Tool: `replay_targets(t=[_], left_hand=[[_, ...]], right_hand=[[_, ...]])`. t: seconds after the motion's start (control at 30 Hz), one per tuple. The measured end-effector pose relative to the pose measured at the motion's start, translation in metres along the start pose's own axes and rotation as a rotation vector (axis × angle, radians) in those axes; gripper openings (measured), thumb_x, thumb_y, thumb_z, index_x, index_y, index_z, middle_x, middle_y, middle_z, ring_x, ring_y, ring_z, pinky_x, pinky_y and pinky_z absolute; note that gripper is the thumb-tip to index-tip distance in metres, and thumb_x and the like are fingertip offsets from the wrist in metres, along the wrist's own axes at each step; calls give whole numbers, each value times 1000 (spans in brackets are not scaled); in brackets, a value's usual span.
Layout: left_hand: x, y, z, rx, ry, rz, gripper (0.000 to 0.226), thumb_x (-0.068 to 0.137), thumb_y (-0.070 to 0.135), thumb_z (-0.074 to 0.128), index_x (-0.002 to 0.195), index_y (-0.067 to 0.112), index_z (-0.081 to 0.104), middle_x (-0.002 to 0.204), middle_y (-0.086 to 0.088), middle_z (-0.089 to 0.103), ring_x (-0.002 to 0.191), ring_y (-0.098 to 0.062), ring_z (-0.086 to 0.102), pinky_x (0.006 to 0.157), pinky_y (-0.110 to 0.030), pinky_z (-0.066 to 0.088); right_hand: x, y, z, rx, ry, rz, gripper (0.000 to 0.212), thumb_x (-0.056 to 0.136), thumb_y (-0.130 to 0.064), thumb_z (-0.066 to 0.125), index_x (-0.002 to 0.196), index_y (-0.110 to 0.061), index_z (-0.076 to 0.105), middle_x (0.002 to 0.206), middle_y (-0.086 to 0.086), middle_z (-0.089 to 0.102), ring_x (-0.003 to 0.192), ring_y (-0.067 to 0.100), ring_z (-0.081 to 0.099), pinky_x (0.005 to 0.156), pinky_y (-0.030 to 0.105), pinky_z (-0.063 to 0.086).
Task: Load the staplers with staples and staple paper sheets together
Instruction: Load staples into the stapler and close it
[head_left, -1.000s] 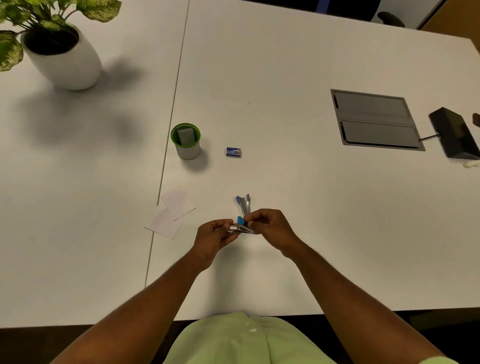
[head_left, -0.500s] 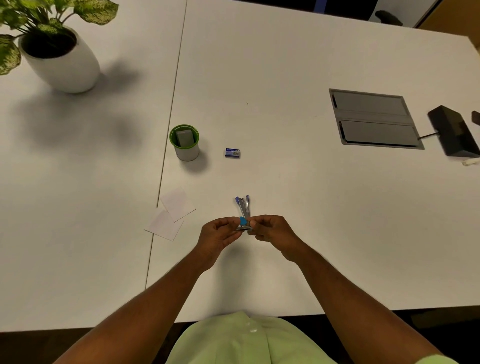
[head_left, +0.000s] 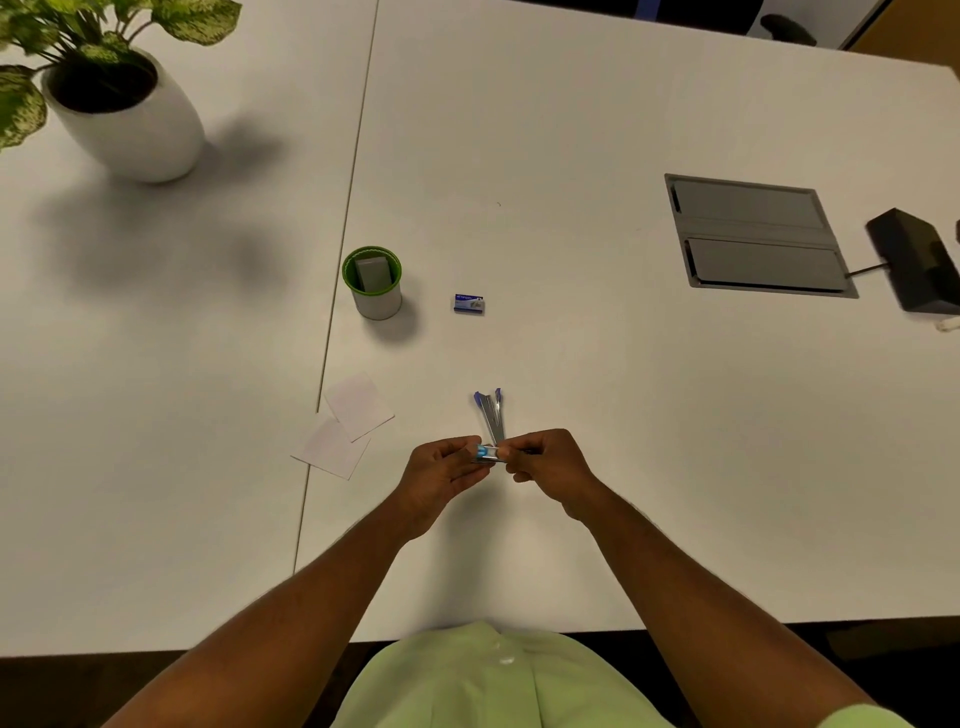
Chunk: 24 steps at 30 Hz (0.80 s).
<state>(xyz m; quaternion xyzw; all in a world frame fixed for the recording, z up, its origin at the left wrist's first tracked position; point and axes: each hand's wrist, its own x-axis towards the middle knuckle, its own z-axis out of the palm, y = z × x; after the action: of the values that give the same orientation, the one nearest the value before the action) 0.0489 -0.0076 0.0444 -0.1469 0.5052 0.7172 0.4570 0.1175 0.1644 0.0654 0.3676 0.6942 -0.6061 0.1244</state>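
While pinching: hands (head_left: 550, 465) on stapler (head_left: 489, 453)

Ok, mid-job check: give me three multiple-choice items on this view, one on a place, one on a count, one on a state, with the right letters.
1. Where does the staple box lie?
A. right of the green-rimmed cup
B. inside the cup
C. on the paper sheets

2. How many paper sheets lie on the table?
A. one
B. two
C. four

3. What state is the stapler in?
A. closed flat on the table
B. hinged open, held by both hands
C. standing in the cup

Answers: 1 A, the box sits on bare table right of the cup. 2 B, two overlapping white sheets show. 3 B, the left hand and right hand grip its base while its arms stand spread.
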Motion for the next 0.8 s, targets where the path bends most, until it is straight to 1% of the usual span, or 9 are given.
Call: replay_targets(t=[0.1, 0.17, 0.33, 0.47, 0.57, 0.73, 0.8], left_hand=[[0, 2, 0, 13, 1, -4, 25, 95, 6, 62, 119, -1, 64, 114, -21, 72, 103, -34, 73, 83, -32, 61], [0, 2, 0, 31, -2, -5, 26, 96, 5, 60, 121, -2, 63, 114, -21, 71, 102, -33, 73, 83, -31, 61], [0, 3, 1, 92, -14, -8, 29, 98, 0, 56, 126, -7, 58, 120, -24, 67, 103, -33, 72, 86, -30, 61], [0, 3, 2, 158, -17, -2, 31, 100, -1, 52, 130, -9, 54, 125, -28, 64, 113, -39, 66, 96, -35, 57], [0, 3, 2, 232, -26, 5, 31, 100, 0, 50, 131, -8, 53, 127, -27, 62, 117, -40, 64, 105, -42, 50], [0, 0, 3, 296, -3, 13, 33, 100, -1, 50, 133, -7, 53, 128, -26, 62, 117, -37, 64, 104, -40, 50], [1, -1, 3, 312, 9, 24, 32, 100, -2, 50, 132, -7, 54, 128, -27, 62, 118, -38, 64, 105, -42, 50]], right_hand=[[3, 2, 1, -14, 15, -2, 19, 84, -18, 80, 100, -7, 79, 89, 15, 76, 78, 24, 70, 85, 39, 61], [4, 2, 2, -28, 25, -6, 20, 84, -19, 80, 100, -8, 79, 89, 14, 76, 81, 27, 72, 89, 41, 60], [3, 2, 2, -50, 38, -16, 21, 82, -19, 82, 100, -9, 79, 88, 10, 77, 85, 27, 74, 88, 39, 60], [3, 3, 2, -72, 44, -24, 24, 81, -18, 82, 103, -9, 78, 89, 9, 77, 85, 25, 74, 87, 36, 61], [3, 5, 1, -82, 45, -21, 24, 79, -18, 84, 102, -11, 79, 88, 6, 78, 82, 22, 75, 85, 33, 61], [3, 7, 1, -80, 59, -25, 22, 77, -16, 85, 98, -13, 80, 85, 4, 78, 79, 20, 75, 81, 27, 61], [4, 8, 2, -81, 71, -35, 22, 75, -15, 86, 97, -13, 80, 83, 3, 78, 76, 18, 75, 75, 22, 59]])
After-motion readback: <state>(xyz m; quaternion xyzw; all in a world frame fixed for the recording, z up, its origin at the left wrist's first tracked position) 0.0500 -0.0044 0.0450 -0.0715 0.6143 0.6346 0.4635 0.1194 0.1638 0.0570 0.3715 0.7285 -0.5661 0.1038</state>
